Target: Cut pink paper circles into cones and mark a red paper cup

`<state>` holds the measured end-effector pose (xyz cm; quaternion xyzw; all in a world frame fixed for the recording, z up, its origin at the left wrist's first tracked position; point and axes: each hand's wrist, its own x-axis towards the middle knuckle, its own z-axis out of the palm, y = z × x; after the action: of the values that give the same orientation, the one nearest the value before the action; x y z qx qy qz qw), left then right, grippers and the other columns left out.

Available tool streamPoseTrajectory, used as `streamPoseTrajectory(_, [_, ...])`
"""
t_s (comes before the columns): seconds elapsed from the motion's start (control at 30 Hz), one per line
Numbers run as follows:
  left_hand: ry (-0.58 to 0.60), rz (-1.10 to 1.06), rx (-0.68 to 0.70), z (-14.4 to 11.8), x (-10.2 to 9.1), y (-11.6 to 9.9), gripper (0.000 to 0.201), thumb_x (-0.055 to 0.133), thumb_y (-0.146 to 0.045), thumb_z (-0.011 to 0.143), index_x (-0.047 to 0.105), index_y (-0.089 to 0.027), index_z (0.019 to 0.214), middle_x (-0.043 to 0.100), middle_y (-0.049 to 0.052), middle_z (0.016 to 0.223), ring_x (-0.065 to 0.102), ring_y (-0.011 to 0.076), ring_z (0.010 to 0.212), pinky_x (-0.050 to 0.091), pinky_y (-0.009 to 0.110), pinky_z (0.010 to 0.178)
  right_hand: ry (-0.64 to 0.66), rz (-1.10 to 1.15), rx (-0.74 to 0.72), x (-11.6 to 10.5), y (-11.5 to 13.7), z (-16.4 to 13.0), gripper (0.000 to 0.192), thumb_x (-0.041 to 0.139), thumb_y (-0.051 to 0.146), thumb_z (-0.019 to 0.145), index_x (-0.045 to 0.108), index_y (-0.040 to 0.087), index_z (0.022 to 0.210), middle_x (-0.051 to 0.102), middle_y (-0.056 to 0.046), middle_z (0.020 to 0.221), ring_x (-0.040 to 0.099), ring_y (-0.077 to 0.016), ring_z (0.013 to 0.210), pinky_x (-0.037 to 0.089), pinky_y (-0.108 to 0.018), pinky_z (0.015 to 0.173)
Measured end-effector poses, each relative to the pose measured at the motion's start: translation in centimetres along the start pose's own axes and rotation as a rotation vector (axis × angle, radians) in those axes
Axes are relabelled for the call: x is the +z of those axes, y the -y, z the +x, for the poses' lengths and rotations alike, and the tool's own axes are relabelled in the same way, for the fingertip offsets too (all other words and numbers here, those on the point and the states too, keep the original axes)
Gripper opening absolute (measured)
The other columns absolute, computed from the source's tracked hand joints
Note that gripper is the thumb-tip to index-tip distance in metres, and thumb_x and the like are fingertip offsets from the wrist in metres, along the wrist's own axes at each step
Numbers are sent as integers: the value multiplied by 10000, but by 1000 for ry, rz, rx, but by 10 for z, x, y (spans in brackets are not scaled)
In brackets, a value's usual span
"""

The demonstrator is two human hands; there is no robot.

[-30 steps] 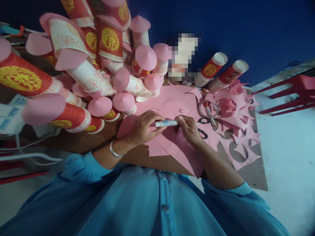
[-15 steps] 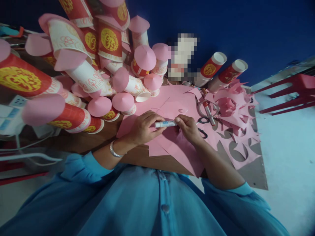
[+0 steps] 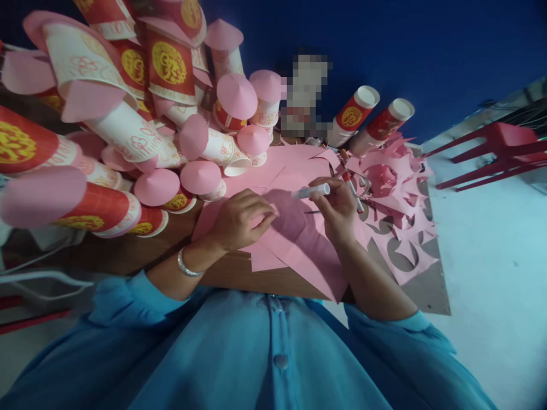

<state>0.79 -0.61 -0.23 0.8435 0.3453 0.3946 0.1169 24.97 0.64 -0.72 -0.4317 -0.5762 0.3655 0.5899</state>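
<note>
Head view, looking down over a blue shirt (image 3: 273, 353) at a wooden table (image 3: 141, 250): I watched the right hand (image 3: 337, 208) pinch a white glue tube (image 3: 310, 191) between thumb and fingertips, just right of the frame's centre, the tube lying nearly level with its tip pointing left, above the pink paper. The left hand (image 3: 239, 219), a silver bangle (image 3: 186, 266) at its wrist, rested with fingers curled on a pink paper sheet (image 3: 299, 239) at centre frame, pressing it down; whether it pinched anything I could not tell. The sheet overhung the table's near edge. Crowding the upper left of the frame stood a heap of red-and-white paper cups (image 3: 166, 62), many capped with pink paper cones (image 3: 236, 95), tumbled against one another and closing in on the left hand's side. At right, pink offcuts (image 3: 405, 239) with round holes lay piled, partly hiding a red-capped marker (image 3: 351, 188) behind the right hand. Two more cups (image 3: 371, 117) lay tilted at upper centre-right, before a dark blue wall (image 3: 427, 51). A red stool (image 3: 491, 148) showed at the right edge.
</note>
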Motion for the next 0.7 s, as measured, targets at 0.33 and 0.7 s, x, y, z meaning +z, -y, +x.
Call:
streamPoseTrajectory(0.33, [281,203,109,-4,5,5,253,616,-236,1021,781,-201,833,789,34,829,683,217,860,518,376,792,264,-466,-318,12,-3,-6,102,748,298,995,692,219,1027,756,-50,929,690,-182,811,586,-315,738])
streamPoseTrajectory(0.7, [312,229,94,-4,2,3,298,603,-245,1035,767,-192,791,759,39,798,674,211,851,504,370,787,369,-613,-395,17,-12,-3,110,678,320,1038,713,215,1037,783,-73,912,728,-218,842,579,-340,767])
